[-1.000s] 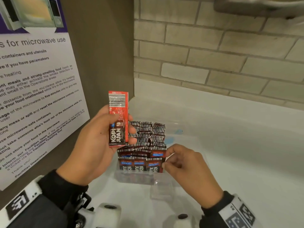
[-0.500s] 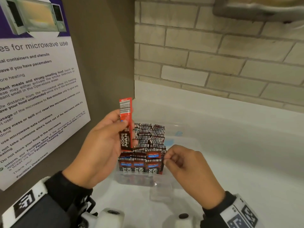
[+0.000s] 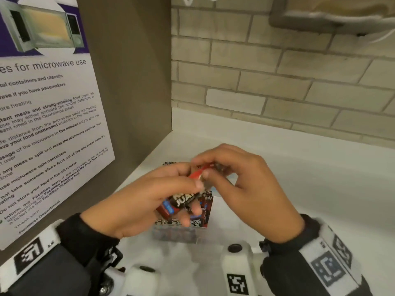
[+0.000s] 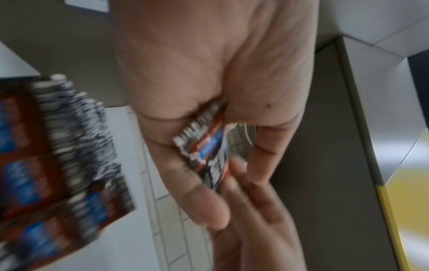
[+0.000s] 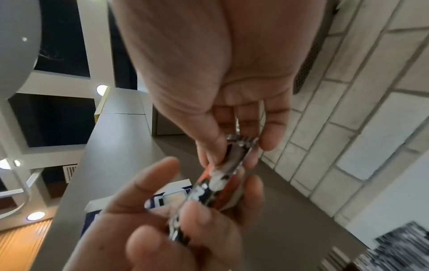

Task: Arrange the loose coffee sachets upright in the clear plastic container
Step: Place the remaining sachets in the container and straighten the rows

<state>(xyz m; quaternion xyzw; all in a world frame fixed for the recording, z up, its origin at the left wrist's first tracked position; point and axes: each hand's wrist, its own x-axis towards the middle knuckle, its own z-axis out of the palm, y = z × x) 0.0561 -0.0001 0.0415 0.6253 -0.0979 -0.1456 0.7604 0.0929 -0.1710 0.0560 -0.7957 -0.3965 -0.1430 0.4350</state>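
Note:
A red and black coffee sachet [image 3: 183, 197] lies tilted in my left hand [image 3: 171, 193], held just above the clear plastic container [image 3: 175, 235]. Thumb and fingers of that hand grip its lower half [image 4: 204, 155]. My right hand [image 3: 215, 167] pinches the sachet's upper end [image 5: 239, 146] between thumb and fingertips. Several sachets [image 3: 203, 212] stand upright in rows inside the container, mostly hidden under both hands. In the left wrist view the standing sachets [image 4: 58, 155] appear blurred at the left.
The container sits on a white counter [image 3: 299, 189] in a corner. A brown side panel with a microwave notice [image 3: 42, 124] rises on the left, and a brick wall [image 3: 277, 71] runs behind. A grey fixture [image 3: 331, 16] hangs at the upper right.
The left hand has lowered and tilted the sachet from upright down over the container. The right hand has left the standing sachets and taken hold of the sachet's upper end.

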